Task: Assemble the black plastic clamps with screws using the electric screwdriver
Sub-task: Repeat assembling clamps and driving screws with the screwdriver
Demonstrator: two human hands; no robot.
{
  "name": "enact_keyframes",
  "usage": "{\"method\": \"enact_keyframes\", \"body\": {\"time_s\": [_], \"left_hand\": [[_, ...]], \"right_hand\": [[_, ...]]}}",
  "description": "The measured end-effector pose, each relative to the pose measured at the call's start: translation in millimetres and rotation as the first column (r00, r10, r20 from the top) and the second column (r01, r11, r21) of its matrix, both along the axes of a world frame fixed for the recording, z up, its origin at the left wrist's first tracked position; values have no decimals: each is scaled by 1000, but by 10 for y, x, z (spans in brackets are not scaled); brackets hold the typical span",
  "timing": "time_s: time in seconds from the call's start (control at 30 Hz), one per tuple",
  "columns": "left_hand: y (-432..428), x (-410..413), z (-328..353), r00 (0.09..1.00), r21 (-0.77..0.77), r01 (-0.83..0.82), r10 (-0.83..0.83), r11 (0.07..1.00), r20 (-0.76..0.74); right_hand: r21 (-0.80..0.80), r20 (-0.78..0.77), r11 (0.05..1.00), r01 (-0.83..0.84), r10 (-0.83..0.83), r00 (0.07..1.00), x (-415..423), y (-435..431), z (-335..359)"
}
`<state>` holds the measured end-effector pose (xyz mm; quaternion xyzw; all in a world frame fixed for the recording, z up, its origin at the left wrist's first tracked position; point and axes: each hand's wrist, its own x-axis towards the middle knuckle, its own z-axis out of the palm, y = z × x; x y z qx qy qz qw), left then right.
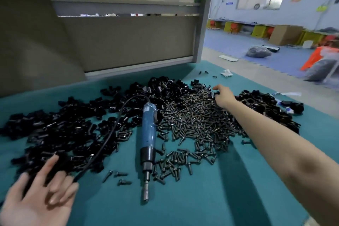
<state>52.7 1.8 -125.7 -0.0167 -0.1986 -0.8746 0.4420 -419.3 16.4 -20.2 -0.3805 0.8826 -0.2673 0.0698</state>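
A blue electric screwdriver (148, 130) lies on the teal table (201, 198), its bit pointing toward me and its black cord (102, 145) looping left. Black plastic clamps (55, 134) are heaped on the left and along the back, with another heap (266, 108) at the right. A wide pile of dark screws (198, 121) lies in the middle. My right hand (222, 96) reaches far over the screws and pinches a small black clamp piece (215, 94) at its fingertips. My left hand (39, 198) hovers at the near left, palm up, fingers spread, holding nothing.
A grey panel (128, 42) and a metal post (203, 24) close off the back of the table. A few loose screws (119, 178) lie near the left hand. A white scrap (227, 72) sits at the far right edge. Beyond are a blue floor, boxes and bags.
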Motion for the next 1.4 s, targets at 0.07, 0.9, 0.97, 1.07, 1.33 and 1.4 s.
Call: {"method": "enact_keyframes", "body": {"time_s": [0.07, 0.9, 0.97, 1.07, 1.33, 1.4], "left_hand": [[4, 101, 21, 999, -37, -54, 54, 998, -8], [191, 2, 540, 714, 95, -546, 404, 832, 572], [180, 6, 532, 715, 93, -544, 403, 834, 571], [164, 15, 519, 722, 89, -536, 401, 839, 564], [190, 16, 536, 715, 71, -529, 400, 845, 574], [196, 11, 534, 713, 65, -525, 398, 848, 577]], "right_hand": [[106, -68, 994, -3, 10, 998, -128, -167, -81], [-397, 638, 888, 231, 86, 765, 1327, -1582, 145], [-288, 373, 958, 20, 93, 923, 1325, -1657, 108], [-3, 60, 980, -197, 197, 979, 1396, -1781, 90], [-193, -12, 920, -342, 346, 938, 1398, -1688, 217], [-453, 74, 833, -319, 391, 917, 1364, -1536, 260]]}}
